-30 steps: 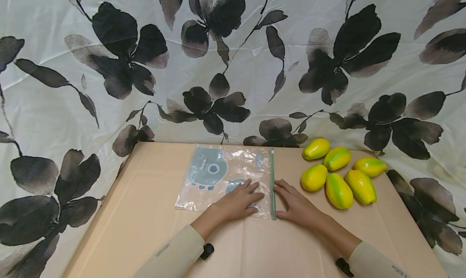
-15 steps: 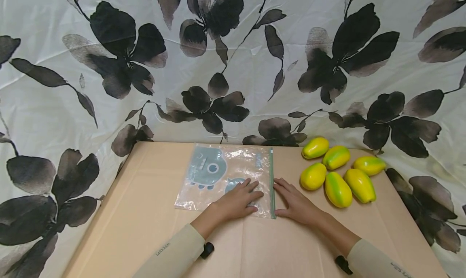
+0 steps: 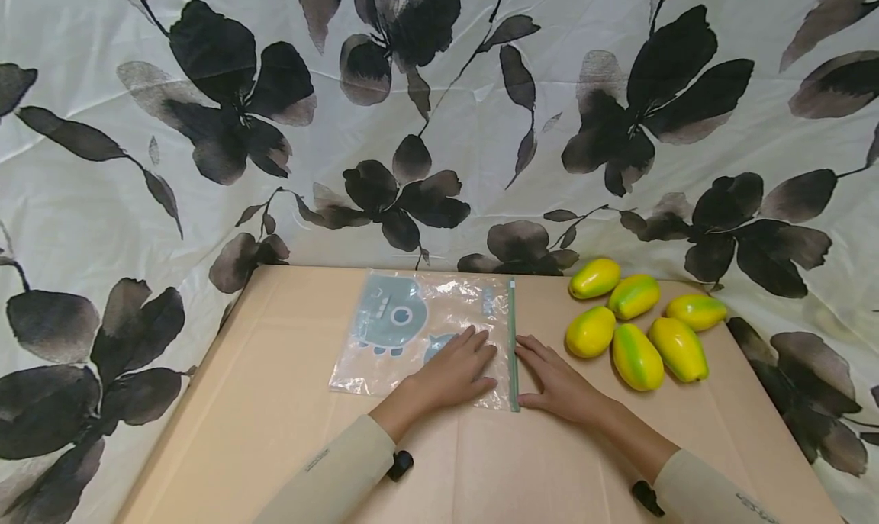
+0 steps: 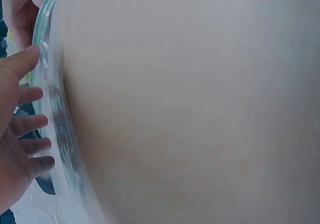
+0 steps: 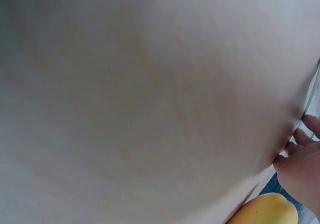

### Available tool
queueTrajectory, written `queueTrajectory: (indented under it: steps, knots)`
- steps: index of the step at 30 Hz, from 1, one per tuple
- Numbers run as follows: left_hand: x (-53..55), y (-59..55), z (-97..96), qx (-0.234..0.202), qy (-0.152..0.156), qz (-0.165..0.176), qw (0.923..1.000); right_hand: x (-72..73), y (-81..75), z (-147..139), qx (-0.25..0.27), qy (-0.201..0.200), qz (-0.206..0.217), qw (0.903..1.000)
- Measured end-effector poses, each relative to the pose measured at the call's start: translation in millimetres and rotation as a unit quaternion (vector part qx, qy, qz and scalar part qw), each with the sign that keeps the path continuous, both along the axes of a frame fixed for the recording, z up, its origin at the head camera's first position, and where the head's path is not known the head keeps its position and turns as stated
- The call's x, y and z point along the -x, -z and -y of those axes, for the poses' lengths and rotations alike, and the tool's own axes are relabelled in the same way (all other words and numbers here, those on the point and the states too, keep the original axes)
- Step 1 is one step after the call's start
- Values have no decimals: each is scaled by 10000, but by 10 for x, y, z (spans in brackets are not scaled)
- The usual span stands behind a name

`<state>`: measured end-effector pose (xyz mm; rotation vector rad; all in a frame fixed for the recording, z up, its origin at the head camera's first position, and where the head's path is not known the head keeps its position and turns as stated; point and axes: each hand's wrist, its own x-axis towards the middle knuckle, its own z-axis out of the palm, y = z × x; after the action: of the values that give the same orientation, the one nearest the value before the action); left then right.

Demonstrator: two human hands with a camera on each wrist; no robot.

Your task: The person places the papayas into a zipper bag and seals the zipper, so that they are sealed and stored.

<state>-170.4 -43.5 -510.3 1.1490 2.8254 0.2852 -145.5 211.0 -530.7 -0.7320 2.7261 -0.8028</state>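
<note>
A clear zip-lock bag [image 3: 474,303] printed with blue-grey cartoon animals lies flat, its green zip strip [image 3: 513,318] along the right side. My left hand [image 3: 453,368] rests on the bag near the strip, fingers spread and fairly straight. In the left wrist view, the left fingertips [image 4: 44,120] meet the plastic just inside the strip. My right hand [image 3: 559,379] lies just right of the strip, its fingertips and thumb at the strip's outer edge. The right wrist view has the right hand [image 5: 302,159] at the frame's edge, fingertips down on the board. Neither hand grips anything.
Several yellow-green, mango-shaped fruits [image 3: 639,356] sit grouped right of the bag, beyond my right hand. Everything lies on a tan cardboard-like tabletop [image 3: 275,356]. A white cloth with dark flowers [image 3: 522,143] hangs behind it.
My left hand has shifted slightly up and right on the bag, its forearm following. The right hand, bag and fruits have stayed in place.
</note>
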Motion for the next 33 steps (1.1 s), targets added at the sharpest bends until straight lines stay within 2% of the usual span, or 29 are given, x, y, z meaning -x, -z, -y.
queueTrajectory:
  steps: [8, 19, 22, 27, 33]
  knots:
    - [29, 32, -181, -95, -656, 343, 9972, 1, -5, -9, 37, 19, 16, 10000]
    - [-1, 24, -385, -118, -1454, -16, 9893, 5, -5, -20, 116, -105, -164, 9997]
    - [-2, 8, -409, -114, -1563, 16, 9876, 4, -5, -22, 128, -129, -226, 9996]
    - [8, -1, -431, -138, -1657, 180, 9859, -1, -2, -17, 108, -75, -93, 9999]
    - [-7, 3, -461, -125, -1732, 134, 9847, -1, 2, 2, 74, -39, -33, 10000]
